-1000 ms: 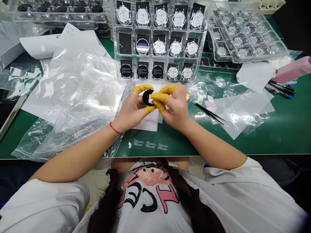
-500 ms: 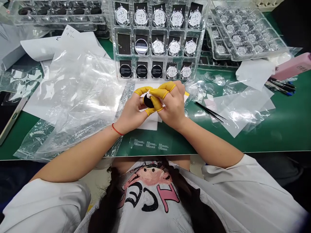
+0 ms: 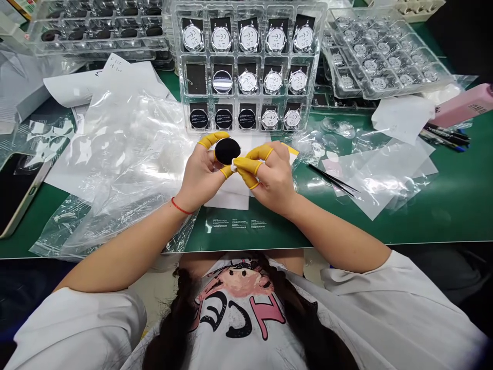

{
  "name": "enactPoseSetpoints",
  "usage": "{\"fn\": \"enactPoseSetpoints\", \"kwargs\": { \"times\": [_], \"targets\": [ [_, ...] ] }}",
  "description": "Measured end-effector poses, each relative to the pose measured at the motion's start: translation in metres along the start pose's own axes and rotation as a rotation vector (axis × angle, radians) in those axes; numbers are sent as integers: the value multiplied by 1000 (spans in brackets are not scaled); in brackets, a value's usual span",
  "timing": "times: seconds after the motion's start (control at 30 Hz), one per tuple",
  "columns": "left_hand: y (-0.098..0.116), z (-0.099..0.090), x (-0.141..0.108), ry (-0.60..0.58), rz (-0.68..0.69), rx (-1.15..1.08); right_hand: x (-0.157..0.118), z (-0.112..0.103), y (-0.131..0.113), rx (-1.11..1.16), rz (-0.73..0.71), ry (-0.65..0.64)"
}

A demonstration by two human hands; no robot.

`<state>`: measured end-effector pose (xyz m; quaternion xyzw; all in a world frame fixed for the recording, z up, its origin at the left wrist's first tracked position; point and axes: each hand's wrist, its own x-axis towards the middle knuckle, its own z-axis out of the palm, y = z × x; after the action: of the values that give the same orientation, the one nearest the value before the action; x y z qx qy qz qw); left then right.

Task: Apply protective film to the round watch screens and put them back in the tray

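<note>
My left hand [image 3: 204,167], in yellow finger cots, grips a round watch case [image 3: 227,151] by its edge, its black face turned up toward me. A small white wad of cloth or tissue [image 3: 233,165] is pinched between the yellow-covered fingertips of my right hand [image 3: 267,172] and touches the lower right rim of the watch case. Behind both hands stands a clear plastic tray [image 3: 246,54] of watch cases. Most show silver backs; several show a black face with printed text. White paper [image 3: 231,199] lies under the hands.
Clear plastic bags [image 3: 127,169] and a phone [image 3: 23,192] lie to the left. Black tweezers [image 3: 333,180], film sheets [image 3: 379,190] and pens [image 3: 447,136] are on the right. More stacked trays [image 3: 385,56] stand behind. A printed clear label sheet [image 3: 234,224] lies near the table edge.
My hands have drawn slightly apart. The watch case has shifted left and tilted so its black face shows more fully. The white wad has moved down to its lower right rim.
</note>
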<state>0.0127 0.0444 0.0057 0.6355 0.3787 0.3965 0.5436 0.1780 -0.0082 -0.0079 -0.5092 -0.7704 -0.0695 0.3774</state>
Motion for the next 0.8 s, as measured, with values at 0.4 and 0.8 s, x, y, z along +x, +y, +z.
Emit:
{"fn": "enactPoseSetpoints", "kwargs": {
  "times": [0.4,0.8],
  "targets": [
    [-13,-2,-2,-80,332,60,26,-56,62,-93,527,144],
    [-16,-4,-2,-117,411,135,31,-51,31,537,641,-300]
  ]
}}
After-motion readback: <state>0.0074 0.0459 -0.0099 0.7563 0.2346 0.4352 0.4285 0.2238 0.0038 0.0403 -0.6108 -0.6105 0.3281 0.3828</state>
